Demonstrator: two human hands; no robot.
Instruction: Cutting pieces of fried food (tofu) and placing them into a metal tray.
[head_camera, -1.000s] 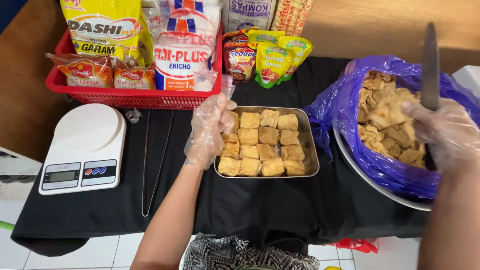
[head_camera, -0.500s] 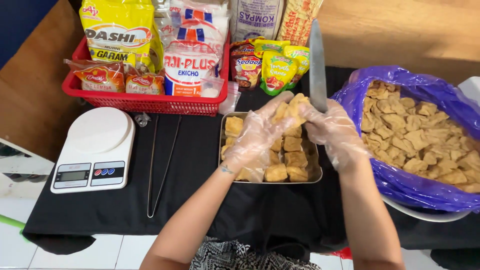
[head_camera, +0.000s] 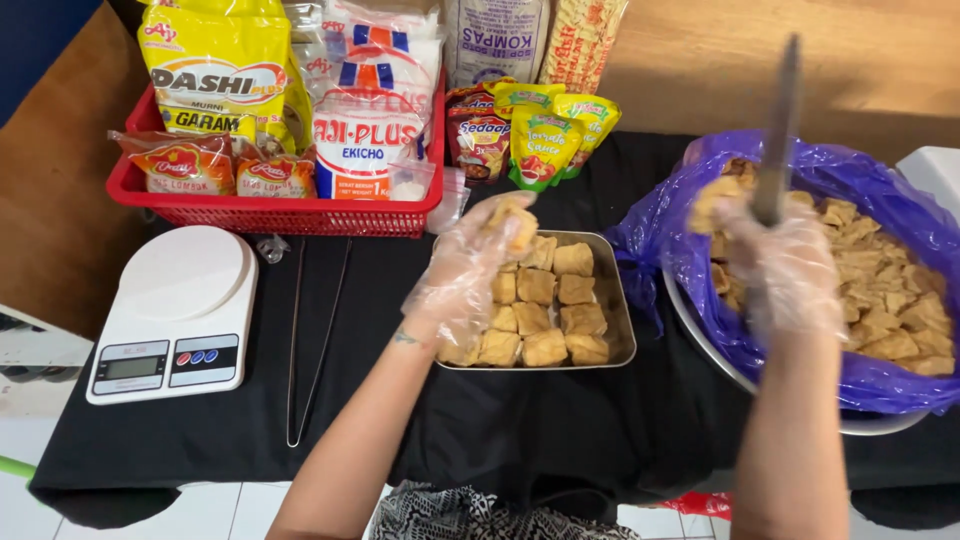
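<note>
Black cloth covered the table, with a wooden wall behind it; on that cloth the work sat between a steel tray and a wide bowl lined with a purple plastic bag. Half a second before, both gloved hands had met over the tray, the knife upright between them; by this moment they had drawn apart. The left hand, in a thin clear glove, hung over the tray's near-left corner, its fingers curled about one fried tofu piece lifted above the rows; the right hand, gloved likewise, had swung out over the bag, closed around the handle of a knife whose blade pointed up and away, and it seemed also to pinch another tofu piece at its fingertips, though blur made that uncertain. Judged from the parting, one piece had been handled over the tray and the right hand had gone back towards the heap. Beneath the left hand the tray held its rows of tofu squares, close packed; the bag held a loose pile of fried tofu. Further left lay long metal tongs, then a white kitchen scale; behind stood a red basket of seasoning packets and green sauce pouches.
</note>
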